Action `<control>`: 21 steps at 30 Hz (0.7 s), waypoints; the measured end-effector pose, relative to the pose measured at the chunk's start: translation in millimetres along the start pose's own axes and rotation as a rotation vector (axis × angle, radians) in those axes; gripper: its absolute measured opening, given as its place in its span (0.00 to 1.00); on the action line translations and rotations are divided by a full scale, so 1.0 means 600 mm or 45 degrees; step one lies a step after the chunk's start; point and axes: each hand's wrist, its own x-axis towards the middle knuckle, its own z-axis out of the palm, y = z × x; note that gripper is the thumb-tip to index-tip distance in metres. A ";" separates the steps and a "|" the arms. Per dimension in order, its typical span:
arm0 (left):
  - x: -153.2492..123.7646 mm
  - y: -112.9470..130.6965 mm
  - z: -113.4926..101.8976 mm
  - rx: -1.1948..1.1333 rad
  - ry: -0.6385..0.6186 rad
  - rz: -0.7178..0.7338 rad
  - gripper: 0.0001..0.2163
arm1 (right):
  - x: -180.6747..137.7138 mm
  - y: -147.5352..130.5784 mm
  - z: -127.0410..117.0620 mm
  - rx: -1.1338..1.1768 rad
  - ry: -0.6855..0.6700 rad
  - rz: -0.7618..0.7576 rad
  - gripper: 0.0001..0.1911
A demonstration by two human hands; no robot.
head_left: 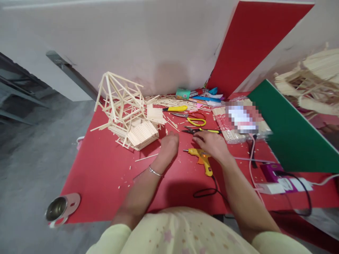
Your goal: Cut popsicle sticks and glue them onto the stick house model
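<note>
The model (141, 133) is set toward the far left corner of the bench (100, 176), probably so that its spread frame is given room beside the left hand (169, 144). Loose sticks (169, 102) are laid along the far edge, and the knife (176, 108), scissors (189, 119) and pliers (189, 131) are grouped in front of them, presumably to be picked up easily by either hand. The glue gun (200, 156) is laid on its side midway between the far and near edges, nozzle toward the left edge; its lamp is lit, so it is likely left lying ready. The cup (62, 208) is stood at the near left corner, perhaps so that the tools are not splashed. The left fingers are curled inward just right of the model; whether a small piece is pinched cannot be told. The right hand (212, 144) is held over the gun and the pliers' handles, its thumb and forefinger bent and slightly parted; whether either tool is touched or gripped cannot be told.
</note>
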 end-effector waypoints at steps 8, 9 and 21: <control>-0.023 -0.007 -0.008 -1.154 0.058 -0.187 0.05 | -0.078 -0.028 0.020 0.452 0.154 -0.103 0.16; -0.036 -0.006 -0.015 -1.274 0.055 -0.209 0.06 | -0.080 -0.042 0.024 0.525 0.180 -0.126 0.17; -0.160 0.015 -0.078 -2.071 0.349 -0.438 0.14 | -0.101 -0.165 0.019 1.044 0.117 -0.269 0.13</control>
